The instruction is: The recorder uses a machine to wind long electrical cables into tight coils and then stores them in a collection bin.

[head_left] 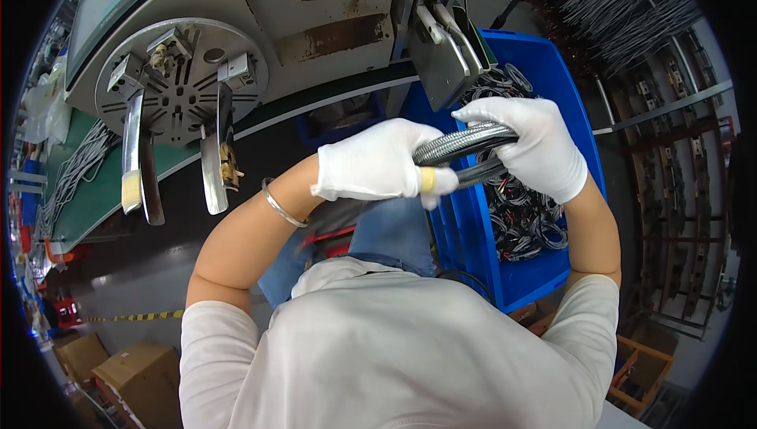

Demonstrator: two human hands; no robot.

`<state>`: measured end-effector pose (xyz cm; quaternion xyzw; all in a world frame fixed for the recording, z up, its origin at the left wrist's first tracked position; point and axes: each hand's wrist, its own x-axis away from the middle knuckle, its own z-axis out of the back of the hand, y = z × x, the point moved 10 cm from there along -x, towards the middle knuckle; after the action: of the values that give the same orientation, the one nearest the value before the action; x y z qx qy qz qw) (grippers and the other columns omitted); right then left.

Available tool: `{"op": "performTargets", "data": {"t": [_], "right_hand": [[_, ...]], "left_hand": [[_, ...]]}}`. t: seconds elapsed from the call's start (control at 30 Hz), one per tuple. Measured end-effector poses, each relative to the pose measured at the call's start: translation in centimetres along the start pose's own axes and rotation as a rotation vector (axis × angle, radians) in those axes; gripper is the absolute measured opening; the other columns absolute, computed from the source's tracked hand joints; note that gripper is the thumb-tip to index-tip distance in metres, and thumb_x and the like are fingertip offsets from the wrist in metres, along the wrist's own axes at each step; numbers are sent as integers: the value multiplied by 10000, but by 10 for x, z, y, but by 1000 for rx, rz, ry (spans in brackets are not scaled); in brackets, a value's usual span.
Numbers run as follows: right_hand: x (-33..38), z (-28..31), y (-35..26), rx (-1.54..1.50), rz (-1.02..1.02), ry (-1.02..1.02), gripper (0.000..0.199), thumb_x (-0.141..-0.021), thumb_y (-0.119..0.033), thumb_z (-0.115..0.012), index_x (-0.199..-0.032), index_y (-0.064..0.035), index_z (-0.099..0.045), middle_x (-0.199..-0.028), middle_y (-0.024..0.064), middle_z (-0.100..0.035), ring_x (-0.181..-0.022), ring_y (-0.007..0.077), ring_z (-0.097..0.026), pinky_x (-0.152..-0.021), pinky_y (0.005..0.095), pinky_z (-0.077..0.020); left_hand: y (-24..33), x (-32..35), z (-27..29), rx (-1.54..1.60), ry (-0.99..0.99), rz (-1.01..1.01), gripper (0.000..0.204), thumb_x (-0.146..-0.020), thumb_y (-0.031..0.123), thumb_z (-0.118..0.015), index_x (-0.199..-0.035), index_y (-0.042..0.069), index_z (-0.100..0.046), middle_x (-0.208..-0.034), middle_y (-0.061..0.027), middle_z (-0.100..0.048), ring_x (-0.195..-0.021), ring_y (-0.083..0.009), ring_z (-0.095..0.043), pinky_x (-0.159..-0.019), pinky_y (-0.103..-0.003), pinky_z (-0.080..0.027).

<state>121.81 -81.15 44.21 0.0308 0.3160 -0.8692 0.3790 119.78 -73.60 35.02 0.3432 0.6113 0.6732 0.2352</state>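
Green workbench (93,207), grey cables (77,170) near its left edge; a slotted metal disc (177,86) fronts the machine (315,7) beside it. Blue plastic bin (475,244), holding coiled cables (522,228). White-gloved left hand (374,161) and right hand (546,147), elbows bent, fingers curled around opposite sides of a grey braided cable coil (465,143) above the bin's left edge.

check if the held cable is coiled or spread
Coiled: the braided grey cable shows bundled loops between the gloved left hand and right hand.
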Motion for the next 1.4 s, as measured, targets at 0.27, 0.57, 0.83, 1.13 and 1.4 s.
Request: {"op": "performTargets", "data": {"t": [0.27,0.57,0.83,1.13,1.4], "right_hand": [[-2,-5,12,72,-15,4,288,-738,35,-683,-1021,-17,-672,-838,123,-692,-737,192,-685,-701,262,-538],[8,-23,17,117,-103,-109,304,-743,-2,-704,-1044,-38,-672,-921,128,-700,-814,213,-699,-731,283,-549],[-4,5,-10,206,74,43,341,-743,17,-671,-1077,-47,-663,-936,122,-693,-838,227,-689,-743,288,-542],[18,120,33,-155,-41,453,243,-823,35,-541,-1018,-20,-674,-752,59,-659,-541,113,-566,-491,245,-452],[7,96,83,-985,-142,868,180,-896,-68,-552,-1020,5,-662,-550,-35,-456,-388,61,-362,-391,232,-329]], "left_hand": [[6,6,-37,7,-103,246,221,-812,175,-707,-702,5,-619,-591,-29,-632,-536,-86,-581,-527,-245,-465],[16,-2,-1,-210,199,123,257,-805,236,-663,-731,-9,-636,-570,-101,-595,-555,-142,-600,-563,-263,-475],[53,-12,1,-201,222,84,225,-840,214,-652,-793,-6,-638,-557,-25,-557,-482,-99,-510,-481,-280,-425],[172,89,-38,-1284,922,-854,257,-704,156,-712,-916,30,-641,-1033,-150,-625,-994,-348,-603,-900,-478,-473],[101,46,7,-337,1156,-978,516,-740,231,-777,-1133,-11,-547,-872,-100,-635,-874,-256,-623,-811,-378,-502]]}}
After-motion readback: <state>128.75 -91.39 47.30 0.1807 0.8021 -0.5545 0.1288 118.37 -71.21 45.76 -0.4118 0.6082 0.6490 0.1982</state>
